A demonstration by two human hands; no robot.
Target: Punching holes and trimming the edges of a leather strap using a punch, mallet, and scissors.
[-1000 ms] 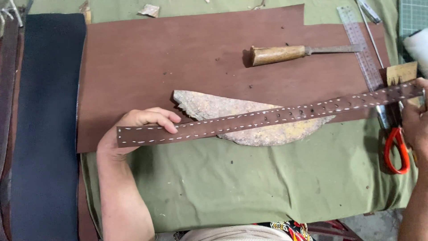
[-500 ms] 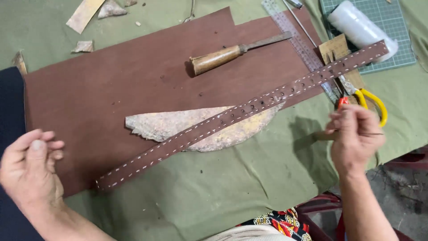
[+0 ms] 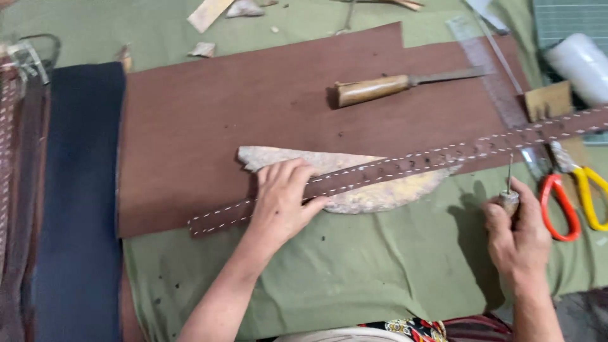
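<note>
A long brown stitched leather strap (image 3: 405, 166) runs diagonally across a mottled leather scrap (image 3: 373, 190) and a large brown leather sheet (image 3: 253, 107). My left hand (image 3: 283, 201) lies flat on the strap near its left end, pressing it down. My right hand (image 3: 518, 229) is below the strap's right part, closed on an awl (image 3: 508, 190) whose thin metal point stands upward, just short of the strap.
A wooden-handled knife (image 3: 392, 85) lies on the sheet. A clear ruler (image 3: 487, 69), scissors with orange and yellow handles (image 3: 567, 196), a white roll (image 3: 579, 63) and a cutting mat (image 3: 567, 19) sit at right. Dark leather pieces (image 3: 76, 190) lie at left on green cloth (image 3: 380, 272).
The view swung back to the right. My left hand came from off the sheet's left edge onto the strap and pressed down. My right hand still holds the awl, now closer to the strap.
</note>
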